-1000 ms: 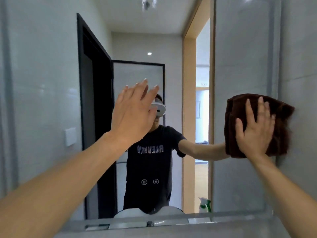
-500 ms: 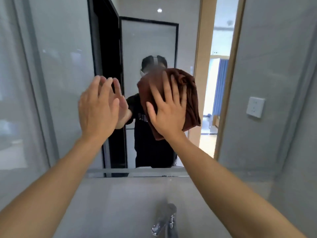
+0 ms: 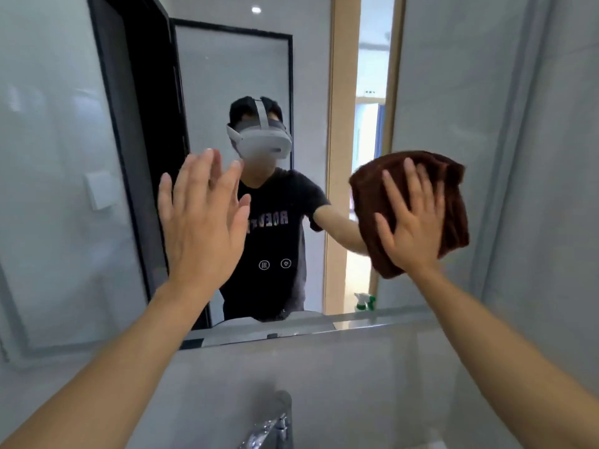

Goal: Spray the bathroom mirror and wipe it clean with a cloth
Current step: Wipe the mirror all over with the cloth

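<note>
Right hand (image 3: pixel 413 225): fingers straight and spread, palm pressing the brown cloth (image 3: pixel 450 202) flat on the mirror (image 3: pixel 227 85), right part.
Left hand (image 3: pixel 202 222): flat, fingers extended, holding nothing, at the glass.
Change: half a second ago the cloth was at mirror centre; now swept right.
Reading: wiping strokes under way, spraying likely done.
Spray bottle (image 3: pixel 364 302): reflected, low right.

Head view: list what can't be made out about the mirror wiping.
- Mirror: top and left edges cut off by the frame.
- Glass under the brown cloth: hidden by cloth and right hand.
- Left hand: touching glass or not, unclear.
- Spray bottle: only a small reflection.
</note>
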Available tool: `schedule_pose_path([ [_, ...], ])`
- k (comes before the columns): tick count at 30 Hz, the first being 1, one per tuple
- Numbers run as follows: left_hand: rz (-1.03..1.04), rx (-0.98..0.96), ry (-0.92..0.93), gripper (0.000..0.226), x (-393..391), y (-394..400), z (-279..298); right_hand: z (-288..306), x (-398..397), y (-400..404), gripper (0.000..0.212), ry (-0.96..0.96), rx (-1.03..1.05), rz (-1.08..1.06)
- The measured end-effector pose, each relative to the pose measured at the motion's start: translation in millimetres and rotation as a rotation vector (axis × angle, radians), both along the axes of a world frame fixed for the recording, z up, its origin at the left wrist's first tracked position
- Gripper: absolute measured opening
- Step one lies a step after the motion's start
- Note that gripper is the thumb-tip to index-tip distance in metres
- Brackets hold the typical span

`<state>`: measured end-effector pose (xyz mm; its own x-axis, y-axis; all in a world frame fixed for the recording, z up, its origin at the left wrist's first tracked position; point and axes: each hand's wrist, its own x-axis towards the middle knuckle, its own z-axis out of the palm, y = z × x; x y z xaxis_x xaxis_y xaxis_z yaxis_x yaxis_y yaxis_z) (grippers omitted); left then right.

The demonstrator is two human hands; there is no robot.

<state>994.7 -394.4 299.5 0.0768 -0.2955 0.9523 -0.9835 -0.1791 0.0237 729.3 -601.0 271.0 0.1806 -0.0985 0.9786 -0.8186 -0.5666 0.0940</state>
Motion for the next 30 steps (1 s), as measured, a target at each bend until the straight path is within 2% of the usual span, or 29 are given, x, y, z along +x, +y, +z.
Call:
schedule_pose_path([
  [5, -0.128, 0.038, -0.117, 0.057, -70, -38, 5, -35, -88, -56, 0.067, -0.243, 0.098, -0.037],
  [9, -0.222, 0.035, -0.189, 0.056, -108, -64, 6, -40, -93, -62, 0.065, -0.246, 0.097, -0.020],
  [12, -0.237, 0.041, -0.169, 0.057, -112, -67, 0, -49, -84, -56, 0.064, -0.299, 0.123, -0.052],
  [20, -0.193, 0.094, -0.173, 0.053, -53, -27, -35, -117, -22, -22, 0.063, -0.450, 0.224, -0.086],
  [23, -0.169, 0.084, -0.157, 0.053, -26, -6, -48, -142, 10, -2, 0.062, -0.453, 0.242, -0.081],
  [30, -0.070, 0.068, -0.061, 0.057, 46, 45, -72, -150, 104, 48, 0.063, -0.471, 0.249, -0.074],
])
